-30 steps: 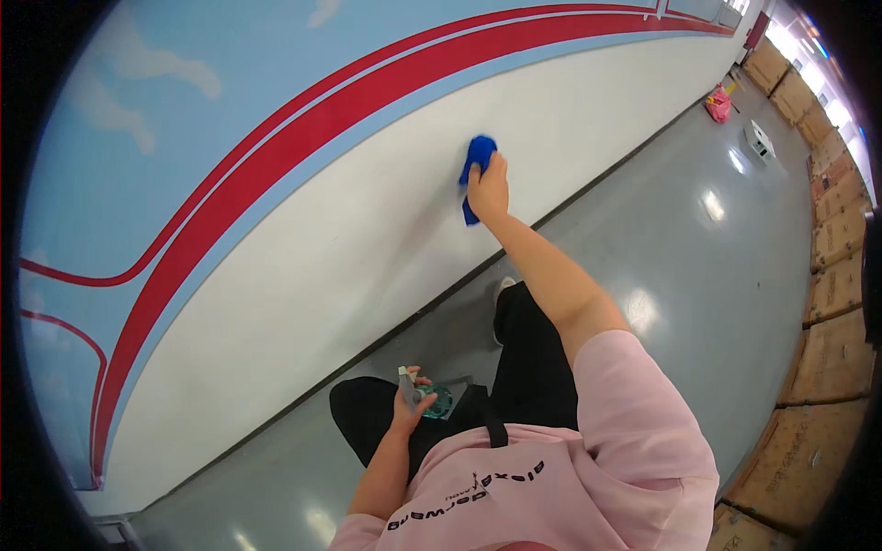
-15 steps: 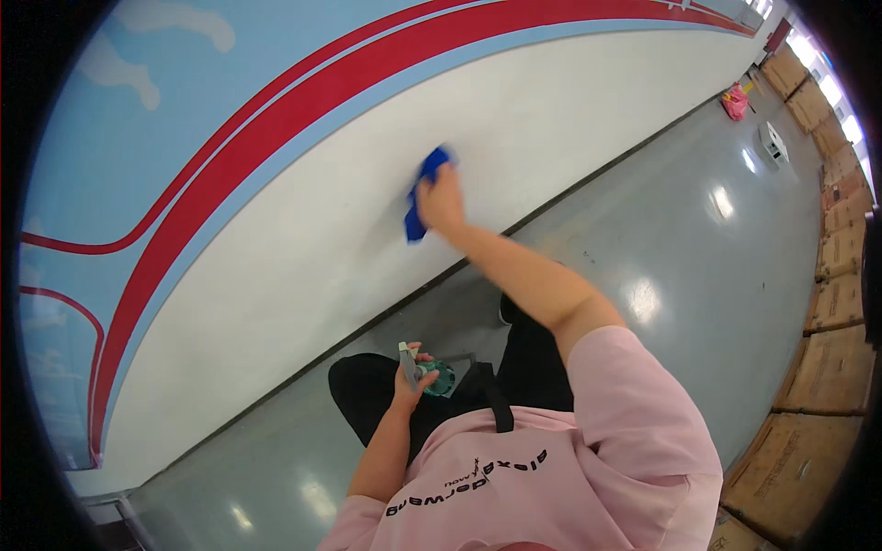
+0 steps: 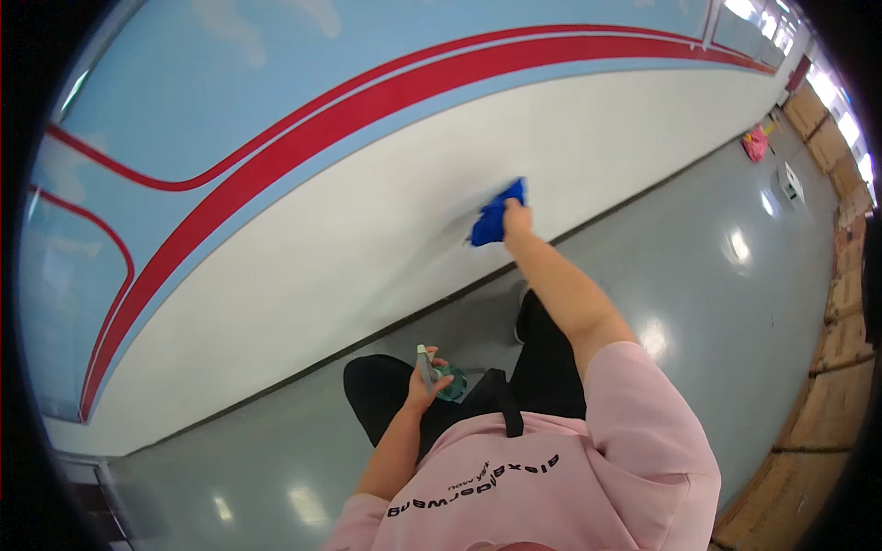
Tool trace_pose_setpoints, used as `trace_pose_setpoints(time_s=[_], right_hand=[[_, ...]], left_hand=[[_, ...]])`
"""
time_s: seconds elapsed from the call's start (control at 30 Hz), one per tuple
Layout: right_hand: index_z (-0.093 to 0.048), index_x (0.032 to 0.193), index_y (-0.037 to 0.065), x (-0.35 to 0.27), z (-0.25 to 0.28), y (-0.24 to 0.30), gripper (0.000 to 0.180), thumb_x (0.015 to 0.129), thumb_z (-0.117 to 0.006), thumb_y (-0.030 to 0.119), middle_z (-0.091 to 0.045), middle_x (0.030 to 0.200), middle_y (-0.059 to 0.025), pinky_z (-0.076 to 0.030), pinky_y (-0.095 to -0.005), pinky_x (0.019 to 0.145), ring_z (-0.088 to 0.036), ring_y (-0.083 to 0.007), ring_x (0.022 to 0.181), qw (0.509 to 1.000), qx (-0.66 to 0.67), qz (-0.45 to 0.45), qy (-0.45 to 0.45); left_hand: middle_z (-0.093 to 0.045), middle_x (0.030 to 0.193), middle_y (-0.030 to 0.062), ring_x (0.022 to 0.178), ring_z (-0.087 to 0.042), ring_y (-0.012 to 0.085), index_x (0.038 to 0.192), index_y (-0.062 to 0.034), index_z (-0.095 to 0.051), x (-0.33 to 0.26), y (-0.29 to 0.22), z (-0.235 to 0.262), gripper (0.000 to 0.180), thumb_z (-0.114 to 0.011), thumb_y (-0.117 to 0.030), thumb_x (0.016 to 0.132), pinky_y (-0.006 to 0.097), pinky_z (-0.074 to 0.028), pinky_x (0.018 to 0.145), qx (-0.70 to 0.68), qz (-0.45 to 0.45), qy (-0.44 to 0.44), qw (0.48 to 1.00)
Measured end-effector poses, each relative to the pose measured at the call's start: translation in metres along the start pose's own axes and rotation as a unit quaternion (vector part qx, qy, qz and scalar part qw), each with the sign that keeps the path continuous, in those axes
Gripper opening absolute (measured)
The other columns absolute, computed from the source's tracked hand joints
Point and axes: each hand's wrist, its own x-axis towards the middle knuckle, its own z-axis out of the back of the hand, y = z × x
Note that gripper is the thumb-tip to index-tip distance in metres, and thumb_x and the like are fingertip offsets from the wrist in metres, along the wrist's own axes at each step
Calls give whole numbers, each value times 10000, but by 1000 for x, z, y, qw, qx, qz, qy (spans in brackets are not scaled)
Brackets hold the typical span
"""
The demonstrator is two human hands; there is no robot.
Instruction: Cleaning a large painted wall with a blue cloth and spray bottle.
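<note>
R hand [image 3: 517,220]: fingers clenched on bunched blue cloth [image 3: 489,228], up at white wall [image 3: 303,285] nr its bottom edge; contact w/ wall unclear. L hand [image 3: 421,393]: fingers wrapped round grey-&-green spray bottle [image 3: 452,386], held nr L knee [image 3: 369,376], apart from wall.

Right arm [image 3: 577,292] stretches forward, fingers [image 3: 513,209] bunched; left arm [image 3: 393,455] bends low, fingers [image 3: 442,363] curled.
</note>
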Motion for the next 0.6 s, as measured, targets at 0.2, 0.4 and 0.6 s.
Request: trace_pose_setpoints(time_s=[0.2, 0.4, 0.6], right_hand=[[-453, 1043, -33, -94, -29, 152, 383, 750, -531, 201, -524, 1006, -165, -425, -332, 755, -518, -235, 900, 976, 98, 187, 49], [-527, 980, -8, -159, -44, 195, 410, 684, -565, 274, -566, 920, -250, -427, -391, 756, -553, -364, 869, 832, -290, 434, 187], [-504, 983, 85, -287, -43, 279, 321, 689, -593, 178, -546, 865, -147, -441, -364, 666, -546, -323, 758, 644, -123, 747, 109]], left_hand=[[-520, 883, 28, 813, -483, 130, 1165, -159, -370, -3, 20, 26, 653, -711, -94, 611, 286, -398, 713, 76, -57, 7, 995], [-523, 882, 33, 829, -489, 136, 1163, -167, -374, -2, 14, 24, 644, -707, -114, 615, 292, -406, 724, 119, -95, 45, 987], [-516, 878, 27, 812, -484, 138, 1161, -177, -374, -9, 20, 25, 649, -714, -113, 612, 286, -410, 723, 105, -87, 53, 989]])
